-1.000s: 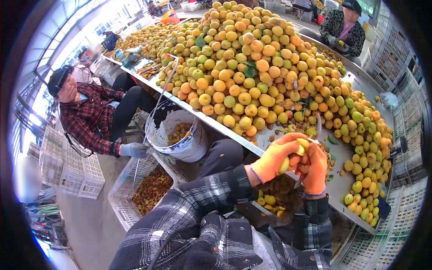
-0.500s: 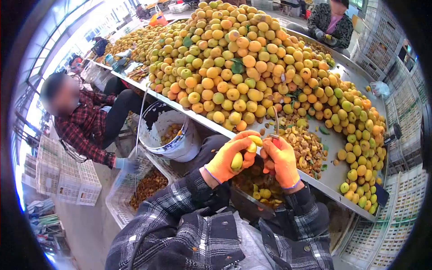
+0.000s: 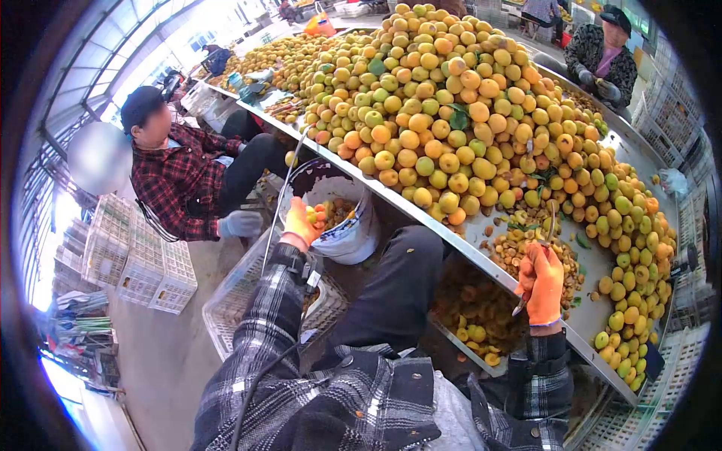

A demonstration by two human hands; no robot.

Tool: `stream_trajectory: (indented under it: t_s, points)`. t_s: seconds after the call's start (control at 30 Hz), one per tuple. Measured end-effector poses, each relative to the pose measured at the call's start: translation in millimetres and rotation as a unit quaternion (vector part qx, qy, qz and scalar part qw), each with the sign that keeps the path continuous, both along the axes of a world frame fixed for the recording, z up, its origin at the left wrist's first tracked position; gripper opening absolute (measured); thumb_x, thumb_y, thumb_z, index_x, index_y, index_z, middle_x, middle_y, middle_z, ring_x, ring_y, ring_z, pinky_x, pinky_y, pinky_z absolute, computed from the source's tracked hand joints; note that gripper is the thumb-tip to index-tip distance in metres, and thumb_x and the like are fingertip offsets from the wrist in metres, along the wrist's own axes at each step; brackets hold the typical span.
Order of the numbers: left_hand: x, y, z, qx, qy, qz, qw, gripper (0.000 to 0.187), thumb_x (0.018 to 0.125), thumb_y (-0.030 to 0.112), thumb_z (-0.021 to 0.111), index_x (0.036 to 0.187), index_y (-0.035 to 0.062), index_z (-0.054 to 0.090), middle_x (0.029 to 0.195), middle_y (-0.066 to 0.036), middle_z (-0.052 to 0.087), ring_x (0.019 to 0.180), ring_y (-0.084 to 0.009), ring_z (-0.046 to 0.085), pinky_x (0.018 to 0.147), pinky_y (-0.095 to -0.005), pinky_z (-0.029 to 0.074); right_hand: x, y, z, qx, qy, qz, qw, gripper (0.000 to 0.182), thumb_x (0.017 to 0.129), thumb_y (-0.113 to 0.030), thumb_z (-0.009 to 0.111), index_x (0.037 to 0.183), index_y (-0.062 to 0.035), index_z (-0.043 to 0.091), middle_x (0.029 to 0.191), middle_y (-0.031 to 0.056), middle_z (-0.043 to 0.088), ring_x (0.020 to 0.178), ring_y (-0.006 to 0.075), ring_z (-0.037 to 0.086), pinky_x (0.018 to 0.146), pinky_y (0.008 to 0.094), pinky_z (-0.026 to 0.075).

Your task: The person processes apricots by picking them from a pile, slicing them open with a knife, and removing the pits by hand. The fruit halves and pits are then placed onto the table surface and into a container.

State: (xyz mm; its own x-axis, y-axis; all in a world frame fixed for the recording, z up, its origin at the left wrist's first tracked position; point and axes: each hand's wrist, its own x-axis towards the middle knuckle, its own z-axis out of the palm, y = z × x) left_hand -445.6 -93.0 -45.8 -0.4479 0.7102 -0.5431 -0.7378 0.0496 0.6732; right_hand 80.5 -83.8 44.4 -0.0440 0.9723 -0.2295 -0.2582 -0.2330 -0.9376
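My left hand [image 3: 300,221], in an orange glove, is over the white bucket [image 3: 353,244]. Its fingers are curled, with a yellow-green piece of apricot [image 3: 310,214] showing among them. Below it, the bucket holds cut fruit. My right hand [image 3: 540,282], also gloved in orange, is closed around a curved knife [image 3: 553,219] whose thin blade points up; the other end sticks out below the fist. This hand is at the metal table's front edge, before a heap of apricot pieces and stones [image 3: 511,253]. A single apricot [image 3: 290,158] appears near the bucket's far rim.
A large pile of whole apricots [image 3: 451,120] covers the metal table [image 3: 481,248]. Below the edge is a container of apricot halves [image 3: 475,333]. White crates [image 3: 162,270] stand at left. One person in red plaid [image 3: 180,173] sits at left; another [image 3: 602,64] works across the table.
My left hand has moved left from beside the right hand to above the bucket, carrying apricot. My right hand has moved away to the right with the knife. The view has shifted left.
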Motion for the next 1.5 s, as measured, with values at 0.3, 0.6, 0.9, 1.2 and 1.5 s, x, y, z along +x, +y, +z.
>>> stream_trajectory:
  t_s: [0.3, 0.6, 0.9, 1.2, 1.5]
  points:
    - [88.5, -24.3, 60.9, 0.179, -0.082, -0.204, 0.959, 0.033, 0.098, 0.024, 0.058, 0.126, 0.0064, 0.056, 0.103, -0.009, 0.06, 0.082, -0.0201, 0.061, 0.063, -0.0247, 0.053, 15.8, 11.9, -16.2, 0.063, -0.068, -0.022, 0.995, 0.021, 0.103, -0.023, 0.053, 0.097, -0.0033, 0.06, 0.074, 0.0028, 0.06, 0.053, 0.0072, 0.05, 0.047, 0.0228, 0.043]
    - [333.4, -65.7, 11.6, 0.039, -0.124, -0.541, 0.831, 0.047, 0.097, 0.019, 0.06, 0.137, 0.0004, 0.047, 0.118, -0.016, 0.059, 0.105, -0.0288, 0.063, 0.089, -0.0387, 0.055, 75.6, 18.9, 0.1, 0.154, -0.079, -0.142, 0.975, 0.033, 0.102, -0.036, 0.057, 0.107, -0.004, 0.062, 0.078, 0.001, 0.06, 0.057, 0.0051, 0.053, 0.046, 0.0219, 0.043]
    - [362.0, -25.6, 27.1, 0.042, -0.056, -0.713, 0.698, 0.047, 0.101, 0.033, 0.056, 0.134, -0.0002, 0.05, 0.116, -0.014, 0.064, 0.095, -0.0239, 0.066, 0.081, -0.0374, 0.056, 125.0, 7.4, 14.0, 0.12, -0.132, -0.276, 0.945, 0.021, 0.103, -0.022, 0.054, 0.096, -0.0031, 0.058, 0.069, -0.001, 0.056, 0.052, 0.0061, 0.048, 0.045, 0.0229, 0.038]
    - [445.1, 168.2, 57.5, 0.334, 0.679, -0.493, 0.43, 0.026, 0.088, 0.01, 0.06, 0.112, 0.0071, 0.068, 0.097, -0.015, 0.067, 0.093, -0.035, 0.066, 0.083, -0.0416, 0.052, 122.5, 9.7, 18.0, 0.152, -0.2, -0.265, 0.931, 0.024, 0.102, -0.025, 0.057, 0.098, -0.0024, 0.062, 0.065, -0.0016, 0.054, 0.055, 0.0064, 0.049, 0.05, 0.0247, 0.04]
    - [492.0, 215.2, 44.4, 0.307, 0.743, -0.59, 0.07, 0.039, 0.078, 0.005, 0.06, 0.116, 0.0116, 0.064, 0.115, -0.017, 0.06, 0.101, -0.0392, 0.063, 0.085, -0.0465, 0.052, 125.1, 10.3, 13.6, 0.14, -0.274, -0.276, 0.911, 0.026, 0.1, -0.025, 0.061, 0.102, 0.0002, 0.065, 0.069, 0.0043, 0.062, 0.061, 0.0118, 0.054, 0.056, 0.0321, 0.046]
